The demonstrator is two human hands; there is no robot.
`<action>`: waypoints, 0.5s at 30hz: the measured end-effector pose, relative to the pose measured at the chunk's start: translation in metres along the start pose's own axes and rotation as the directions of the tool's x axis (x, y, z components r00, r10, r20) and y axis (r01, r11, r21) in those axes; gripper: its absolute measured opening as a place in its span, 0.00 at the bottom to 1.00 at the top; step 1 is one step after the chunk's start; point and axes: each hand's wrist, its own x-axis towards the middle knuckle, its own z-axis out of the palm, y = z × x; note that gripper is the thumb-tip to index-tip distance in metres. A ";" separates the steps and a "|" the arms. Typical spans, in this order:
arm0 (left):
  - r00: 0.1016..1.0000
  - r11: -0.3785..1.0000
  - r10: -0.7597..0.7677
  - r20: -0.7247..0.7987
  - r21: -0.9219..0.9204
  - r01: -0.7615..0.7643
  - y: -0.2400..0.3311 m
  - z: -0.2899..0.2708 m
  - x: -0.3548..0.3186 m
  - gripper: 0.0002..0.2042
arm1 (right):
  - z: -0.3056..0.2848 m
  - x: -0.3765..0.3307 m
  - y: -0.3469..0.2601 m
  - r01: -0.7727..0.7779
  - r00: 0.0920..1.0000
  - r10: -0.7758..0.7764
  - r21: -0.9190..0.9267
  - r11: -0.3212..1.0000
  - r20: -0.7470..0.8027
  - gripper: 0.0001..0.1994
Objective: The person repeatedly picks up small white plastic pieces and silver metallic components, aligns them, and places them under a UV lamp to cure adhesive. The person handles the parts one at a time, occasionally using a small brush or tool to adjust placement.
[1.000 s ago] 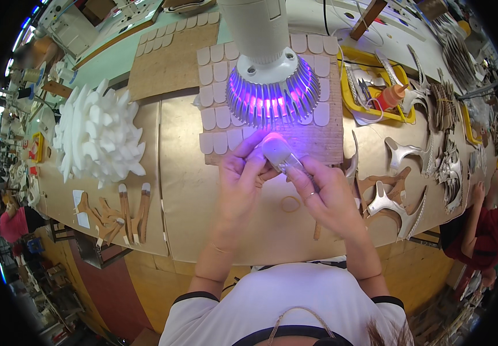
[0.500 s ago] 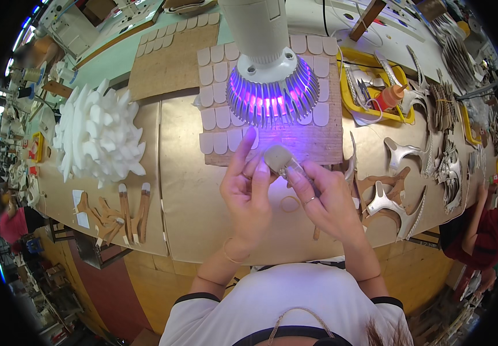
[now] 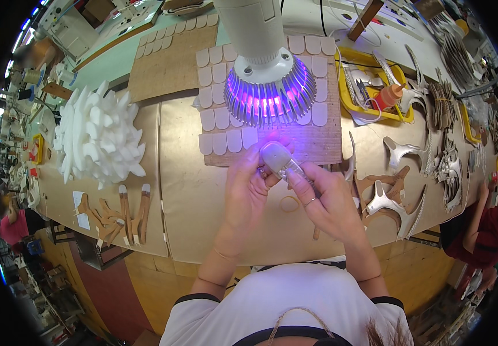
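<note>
Both hands meet over the middle of the tabletop (image 3: 203,219), just below the lamp (image 3: 267,86), whose ribbed head glows violet. Between them is a small pale tab (image 3: 276,155) with a rounded top, fixed to a clear piece that runs down toward the right hand (image 3: 329,202). The right hand's fingers (image 3: 298,177) are closed on that clear piece, thumb and forefinger pinching it. The left hand (image 3: 247,193) has its fingers curled shut against the tab's left side, steadying it (how far they wrap round it I cannot tell). The tab is held up off the tabletop, tilted, its rounded end toward the lamp and washed in its purple light.

Under the lamp lies a board (image 3: 318,135) of cardboard carrying rows of the same sort of rounded tabs (image 3: 226,141). A thin ring (image 3: 288,203) lies flat just below the hands. To the left sits a white spiky heap (image 3: 96,135), and near it some brown sticks (image 3: 125,213) with pale ends. To the right a yellow tray (image 3: 347,98) holds an orange-capped bottle (image 3: 388,95), with silvery curved cutouts (image 3: 396,202) spread beside it.
</note>
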 end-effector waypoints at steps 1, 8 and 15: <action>0.999 1.000 -0.014 0.030 0.026 0.013 0.001 -0.001 0.000 0.19 | 0.000 0.000 -0.001 0.001 1.000 -0.001 -0.002 1.000 0.003 0.13; 0.992 0.954 -0.108 0.060 0.287 0.087 0.011 -0.009 0.006 0.21 | -0.005 0.001 -0.003 -0.013 0.996 0.022 -0.103 0.995 0.082 0.13; 0.998 0.933 -0.068 0.004 0.354 0.063 0.010 -0.019 0.007 0.18 | 0.002 0.004 0.004 0.045 0.997 -0.035 -0.139 0.989 0.069 0.12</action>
